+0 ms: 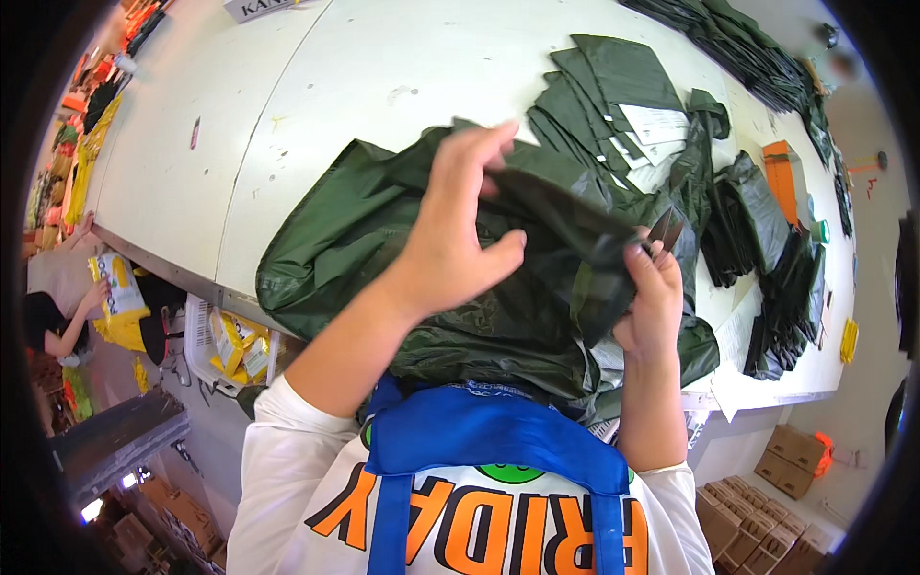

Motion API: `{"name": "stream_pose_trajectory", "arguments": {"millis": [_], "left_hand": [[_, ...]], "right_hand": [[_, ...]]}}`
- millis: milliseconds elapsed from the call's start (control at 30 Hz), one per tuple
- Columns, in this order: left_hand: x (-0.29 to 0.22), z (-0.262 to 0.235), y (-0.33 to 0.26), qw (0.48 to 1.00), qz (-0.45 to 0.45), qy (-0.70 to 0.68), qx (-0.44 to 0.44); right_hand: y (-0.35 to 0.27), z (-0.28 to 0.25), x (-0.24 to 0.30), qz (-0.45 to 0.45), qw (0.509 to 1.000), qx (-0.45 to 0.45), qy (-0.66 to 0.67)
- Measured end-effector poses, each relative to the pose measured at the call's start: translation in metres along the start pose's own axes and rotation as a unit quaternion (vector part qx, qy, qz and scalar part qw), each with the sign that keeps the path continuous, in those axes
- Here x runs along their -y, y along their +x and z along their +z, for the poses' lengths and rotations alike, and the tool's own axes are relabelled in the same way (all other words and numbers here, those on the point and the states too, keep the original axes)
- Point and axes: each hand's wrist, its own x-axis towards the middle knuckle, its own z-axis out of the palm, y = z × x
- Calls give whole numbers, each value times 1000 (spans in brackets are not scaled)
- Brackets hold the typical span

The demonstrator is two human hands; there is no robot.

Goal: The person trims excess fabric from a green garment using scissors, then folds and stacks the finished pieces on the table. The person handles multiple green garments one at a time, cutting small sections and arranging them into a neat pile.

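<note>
Through the head view, I see dark green sheeting (321, 235) bunched on the white table (374, 48), beneath and between both hands. Its raised fold slants rightward toward my right hand (654, 287), the nearer one, which pinches it; my left hand (455, 216) stands over the sheeting, thumb and fingers spread.

One crumpled dark green sheet (321, 244) is laid on a white table (345, 57); its raised edge is gripped at its right by the right hand (655, 297), with a dark pointed tool (666, 228) beside the thumb, and the left hand (446, 220) is held spread over its middle. Beyond its right side, folded green pieces (623, 72) are fanned under white papers (656, 125); farther right, an orange box (784, 180) is set beside dark bundles (747, 220). To its left, yellow packets (227, 343) are contained in a white basket (197, 333).
</note>
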Motion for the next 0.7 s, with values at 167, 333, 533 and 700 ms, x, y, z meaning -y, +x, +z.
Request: {"name": "stream_pose_trajectory", "arguments": {"millis": [167,333,533,700], "left_hand": [[1,-9,47,977,1,119,176],[2,-13,43,959,-152,25,239],[16,-31,25,950,-79,81,290],[12,-43,17,924,-49,179,334]], "right_hand": [[-12,1,27,47,990,-83,108],[-23,-5,43,63,980,-101,158],[-35,-7,61,16,981,-77,176],[-60,-7,69,-69,996,-56,16]]}}
